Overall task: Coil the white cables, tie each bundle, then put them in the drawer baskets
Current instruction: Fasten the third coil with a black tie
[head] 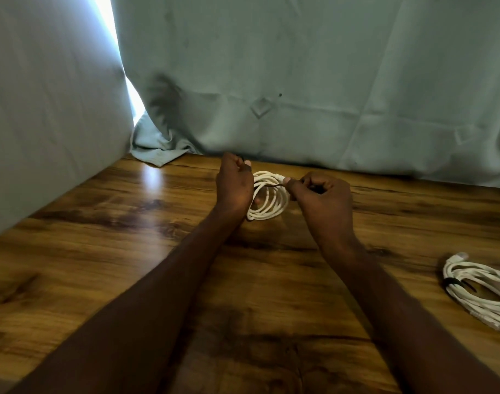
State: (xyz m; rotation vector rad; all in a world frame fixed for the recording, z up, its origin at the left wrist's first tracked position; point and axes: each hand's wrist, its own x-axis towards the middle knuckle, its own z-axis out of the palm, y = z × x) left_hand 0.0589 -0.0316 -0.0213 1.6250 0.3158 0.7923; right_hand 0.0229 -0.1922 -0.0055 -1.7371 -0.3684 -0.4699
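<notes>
With our left hand [234,185] and right hand [322,194] each pinching an end of the dark tie [275,185] around the coil [267,199] held above the table [101,251], uneven pulling could loosen the loops.

Coil [268,196] between hands; tied bundle [482,291] far right
</notes>
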